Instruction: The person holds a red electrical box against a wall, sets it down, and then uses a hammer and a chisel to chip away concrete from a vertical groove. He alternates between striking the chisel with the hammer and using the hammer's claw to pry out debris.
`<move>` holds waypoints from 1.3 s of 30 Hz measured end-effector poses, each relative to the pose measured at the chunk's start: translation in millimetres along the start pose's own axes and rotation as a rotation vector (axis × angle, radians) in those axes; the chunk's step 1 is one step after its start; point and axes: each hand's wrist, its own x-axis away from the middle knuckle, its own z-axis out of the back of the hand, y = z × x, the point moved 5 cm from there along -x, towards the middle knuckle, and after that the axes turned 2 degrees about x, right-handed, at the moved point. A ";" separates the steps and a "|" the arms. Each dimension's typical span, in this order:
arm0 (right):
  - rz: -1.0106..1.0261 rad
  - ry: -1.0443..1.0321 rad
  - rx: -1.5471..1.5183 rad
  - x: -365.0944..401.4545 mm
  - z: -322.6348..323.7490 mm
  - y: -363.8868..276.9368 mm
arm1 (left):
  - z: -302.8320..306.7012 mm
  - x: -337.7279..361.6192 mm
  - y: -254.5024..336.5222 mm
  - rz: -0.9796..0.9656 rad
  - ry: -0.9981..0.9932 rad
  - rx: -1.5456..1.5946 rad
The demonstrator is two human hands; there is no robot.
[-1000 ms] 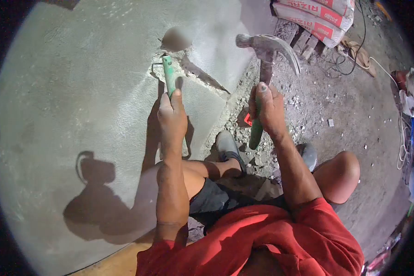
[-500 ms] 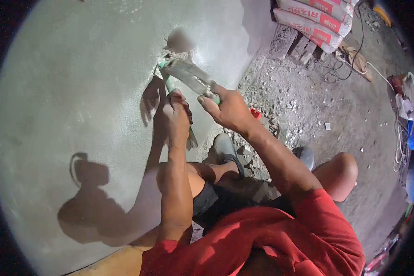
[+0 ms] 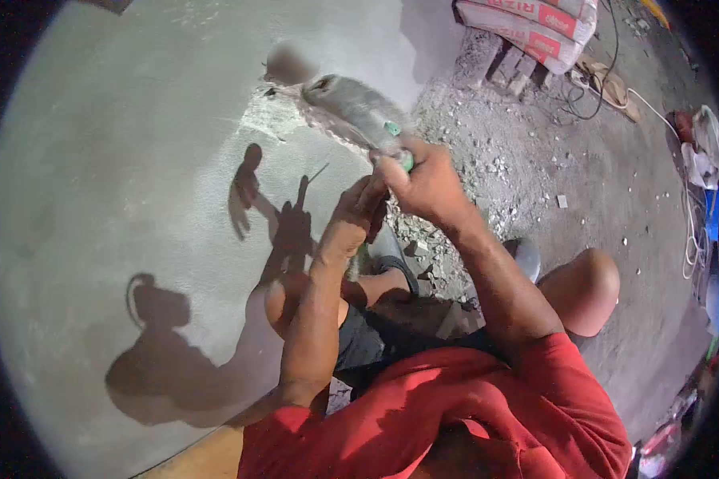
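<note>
My right hand (image 3: 431, 180) is closed around the green handle of a trowel (image 3: 359, 108), whose grey-smeared blade points up and left toward the wall. A small green spot shows on the blade near the grip. My left hand (image 3: 355, 211) is closed right beside the right hand, around a slim tool (image 3: 358, 257) with some green on it. Most of that tool is hidden, so its kind cannot be made out. Ahead of the blade, the smooth grey wall (image 3: 168, 191) has a rough, pale patch (image 3: 276, 116) below a round, blurred dark spot (image 3: 291, 64).
Stacked cement bags (image 3: 535, 28) rest on blocks at the upper right. Broken rubble (image 3: 487, 152) covers the floor along the wall's base. A dark cable (image 3: 611, 72) and a white cord (image 3: 655, 108) lie to the right. My shoe (image 3: 387, 251) is among the rubble.
Both hands have drawn away from the wall and come together, the left moving right and the right slightly right. The slim green tool has left the wall, baring the rough patch.
</note>
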 end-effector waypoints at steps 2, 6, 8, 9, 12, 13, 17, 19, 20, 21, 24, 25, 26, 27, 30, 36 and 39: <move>-0.098 -0.014 0.016 2.9 26.5 7.6 | -2.7 8.4 20.5 0.109 0.084 -0.281; -0.301 0.060 0.178 -6.1 54.3 62.8 | 36.5 7.8 18.9 0.143 0.268 -0.405; -0.307 0.062 0.281 -6.3 56.6 110.9 | 43.6 1.1 -6.6 0.224 0.277 -0.601; -0.307 0.056 0.379 -3.0 52.8 141.9 | 52.6 -4.3 -28.6 0.303 0.296 -0.799; -0.468 -0.050 0.491 21.6 34.4 245.3 | 42.9 -23.7 -83.8 0.256 0.258 -1.046; -0.479 -0.057 0.492 29.1 31.0 250.4 | 38.9 -27.8 -91.5 0.183 0.273 -1.148; -0.794 -0.152 0.261 67.4 6.4 286.5 | 41.7 -51.3 -114.2 0.290 0.293 -1.204; -0.754 -0.175 0.292 66.9 1.3 291.7 | 35.9 -60.1 -112.4 0.244 0.274 -1.228; -0.719 -0.246 0.304 57.6 3.1 272.5 | 36.5 -65.5 -117.6 0.246 0.269 -1.229; -0.726 -0.245 0.304 47.7 5.8 253.7 | 37.9 -71.7 -124.2 0.189 0.296 -1.216; -0.470 -0.052 -0.014 32.5 -4.2 221.5 | 45.3 -86.6 -139.8 0.214 0.335 -1.187; -0.502 0.004 -0.060 36.2 -7.9 221.5 | 48.4 -87.1 -138.4 0.267 0.363 -1.181; -0.519 0.066 -0.102 34.2 -8.3 221.8 | 44.6 -85.7 -131.7 0.239 0.365 -1.153; -0.415 0.230 0.029 37.5 -20.0 244.1 | 45.4 -89.8 -133.7 0.233 0.369 -1.149; -0.675 0.182 -0.187 49.4 -34.8 247.1 | 53.2 -101.0 -148.2 0.106 0.368 -1.100; -0.519 0.152 -0.377 27.3 -33.4 229.2 | 40.7 -102.3 -128.2 0.276 0.376 -1.102; -0.375 0.257 -0.278 13.0 -37.6 215.4 | 43.4 -101.1 -128.3 0.224 0.396 -1.114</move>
